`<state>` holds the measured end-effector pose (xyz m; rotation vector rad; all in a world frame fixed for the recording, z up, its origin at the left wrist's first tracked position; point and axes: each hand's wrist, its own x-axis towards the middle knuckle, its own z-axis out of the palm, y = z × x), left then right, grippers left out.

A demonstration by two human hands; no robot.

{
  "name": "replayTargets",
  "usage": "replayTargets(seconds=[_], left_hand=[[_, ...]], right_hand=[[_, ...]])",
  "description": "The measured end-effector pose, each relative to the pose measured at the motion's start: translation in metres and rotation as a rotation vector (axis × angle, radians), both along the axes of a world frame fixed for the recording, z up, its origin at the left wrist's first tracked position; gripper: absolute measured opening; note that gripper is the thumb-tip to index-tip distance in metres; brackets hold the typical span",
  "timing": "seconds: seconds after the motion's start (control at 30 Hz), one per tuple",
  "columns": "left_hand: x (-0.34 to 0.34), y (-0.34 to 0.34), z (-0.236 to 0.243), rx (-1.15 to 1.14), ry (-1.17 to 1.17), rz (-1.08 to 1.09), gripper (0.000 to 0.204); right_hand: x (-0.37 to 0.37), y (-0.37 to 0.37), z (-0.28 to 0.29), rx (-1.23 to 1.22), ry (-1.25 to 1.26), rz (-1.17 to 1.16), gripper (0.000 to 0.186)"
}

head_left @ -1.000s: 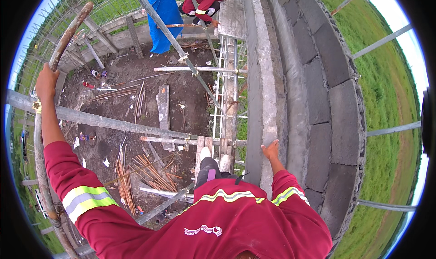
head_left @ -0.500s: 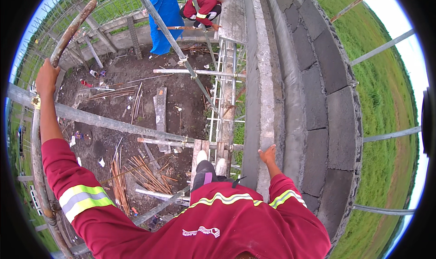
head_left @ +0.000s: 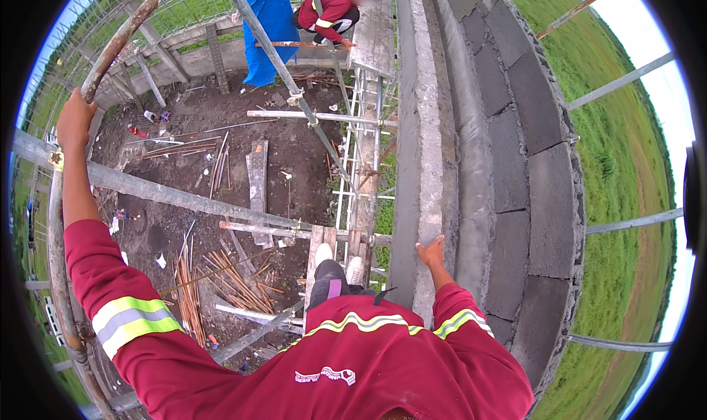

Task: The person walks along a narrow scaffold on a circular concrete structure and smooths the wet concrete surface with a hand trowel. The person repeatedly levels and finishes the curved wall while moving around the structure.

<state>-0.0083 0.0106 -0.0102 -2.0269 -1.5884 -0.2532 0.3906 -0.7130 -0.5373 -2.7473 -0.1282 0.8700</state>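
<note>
My left hand (head_left: 76, 121) is raised and wrapped round a rusty scaffold pole (head_left: 118, 50) at the far left. My right hand (head_left: 432, 256) rests on the rough concrete ledge (head_left: 429, 177) of the wall, thumb and fingers apart, holding nothing. My feet, in white shoes (head_left: 324, 253), stand on narrow wooden boards (head_left: 318, 237) beside the wall. Ahead, a crouching co-worker (head_left: 331, 13) in a red top has a hand at the edge of a wide plank (head_left: 373, 40) on the scaffold.
A metal scaffold pipe (head_left: 184, 197) crosses in front of my left arm, and another brace (head_left: 276, 63) slopes beyond it. Far below lies bare soil (head_left: 210, 140) with scattered timber (head_left: 239, 280). Grey blockwork (head_left: 508, 158) runs along my right. Blue sheeting (head_left: 264, 29) hangs near the co-worker.
The wide plank by the co-worker has shifted slightly left and toward me. My left hand stays on the pole and my right on the ledge; the view has moved a little.
</note>
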Motion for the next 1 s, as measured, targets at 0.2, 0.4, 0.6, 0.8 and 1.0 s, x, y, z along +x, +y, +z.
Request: replayTargets(seconds=[0.2, 0.4, 0.6, 0.8, 1.0], left_hand=[[-0.003, 0.005, 0.0, 0.01, 0.03, -0.021, 0.039], [-0.002, 0.004, 0.0, 0.011, 0.013, -0.014, 0.04], [0.0, 0.0, 0.002, 0.019, 0.012, -0.002, 0.041], [0.001, -0.001, 0.002, -0.015, 0.028, 0.017, 0.042], [0.001, -0.003, 0.003, 0.003, 0.046, 0.011, 0.042]], right_hand=[[-0.002, 0.002, -0.002, 0.003, 0.003, -0.022, 0.113], [0.0, -0.001, -0.007, 0.006, -0.009, -0.003, 0.113], [0.002, -0.003, -0.014, -0.022, -0.035, 0.017, 0.114], [0.003, -0.005, -0.018, -0.017, -0.049, 0.027, 0.113], [0.003, -0.004, -0.014, 0.001, -0.038, 0.033, 0.112]])
